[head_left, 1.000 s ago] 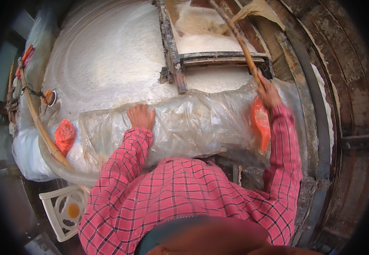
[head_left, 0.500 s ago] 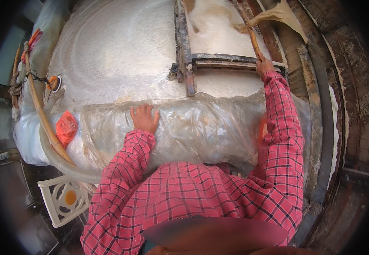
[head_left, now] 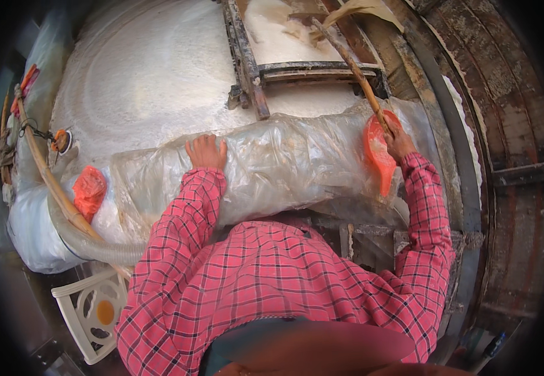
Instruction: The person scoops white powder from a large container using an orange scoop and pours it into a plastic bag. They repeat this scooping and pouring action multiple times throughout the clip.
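Note:
My left hand (head_left: 207,153) rests open, fingers spread, on a thick rounded edge wrapped in clear plastic sheeting (head_left: 272,163). My right hand (head_left: 400,143) is closed around the near end of a long wooden stick (head_left: 353,67). The stick slants away to the far left, over a dark wooden frame (head_left: 313,72). Right beside that hand, a red-orange plastic scoop (head_left: 377,147) lies on the sheeting, its narrow end toward me. Beyond the sheeting a broad vat holds whitish material (head_left: 153,81), which also shows inside the frame.
Left are a bamboo pole (head_left: 46,166), a red plastic bag (head_left: 90,191), a clear ribbed hose (head_left: 96,249) and a cream plastic stool (head_left: 71,313). A tan cloth (head_left: 366,9) hangs over the far right edge. Stained boards (head_left: 491,81) rise along the right.
My right hand has drawn back toward me with the stick, its arm now more bent. The red-orange scoop has come into clear view. My left hand stays on the sheeting; the view has shifted.

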`<state>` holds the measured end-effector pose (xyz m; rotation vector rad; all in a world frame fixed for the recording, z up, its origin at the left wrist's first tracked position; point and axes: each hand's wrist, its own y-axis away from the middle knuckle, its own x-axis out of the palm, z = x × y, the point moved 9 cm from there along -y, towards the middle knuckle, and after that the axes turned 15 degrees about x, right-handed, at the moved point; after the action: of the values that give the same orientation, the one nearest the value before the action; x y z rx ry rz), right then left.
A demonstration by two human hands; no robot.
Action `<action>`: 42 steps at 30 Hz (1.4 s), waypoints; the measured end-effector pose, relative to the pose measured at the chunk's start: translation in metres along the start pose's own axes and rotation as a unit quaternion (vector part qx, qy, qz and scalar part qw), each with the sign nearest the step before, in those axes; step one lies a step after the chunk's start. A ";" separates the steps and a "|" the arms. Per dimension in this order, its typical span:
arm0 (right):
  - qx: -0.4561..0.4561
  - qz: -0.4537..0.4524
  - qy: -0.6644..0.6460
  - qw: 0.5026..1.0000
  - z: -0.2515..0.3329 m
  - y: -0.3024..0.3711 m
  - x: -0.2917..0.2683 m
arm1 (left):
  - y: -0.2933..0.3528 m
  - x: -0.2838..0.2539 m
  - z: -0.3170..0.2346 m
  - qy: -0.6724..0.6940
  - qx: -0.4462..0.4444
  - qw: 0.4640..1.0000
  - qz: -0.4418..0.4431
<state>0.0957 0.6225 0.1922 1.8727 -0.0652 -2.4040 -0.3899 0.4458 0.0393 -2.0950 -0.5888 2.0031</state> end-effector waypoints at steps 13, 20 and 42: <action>0.085 0.055 0.018 0.995 -0.013 0.178 -0.057 | -0.001 -0.007 0.008 0.000 -0.011 0.999 0.044; 0.106 0.125 -0.239 0.957 -0.012 0.108 0.004 | -0.006 -0.011 0.008 0.001 -0.027 0.998 0.058; 0.020 0.103 -0.087 0.991 0.162 -0.269 0.119 | -0.039 -0.004 -0.003 0.047 -0.005 0.999 0.026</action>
<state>-0.1029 0.8748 0.0927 1.5800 -0.3056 -2.4307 -0.3933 0.4799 0.0591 -2.2170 -0.5345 1.9191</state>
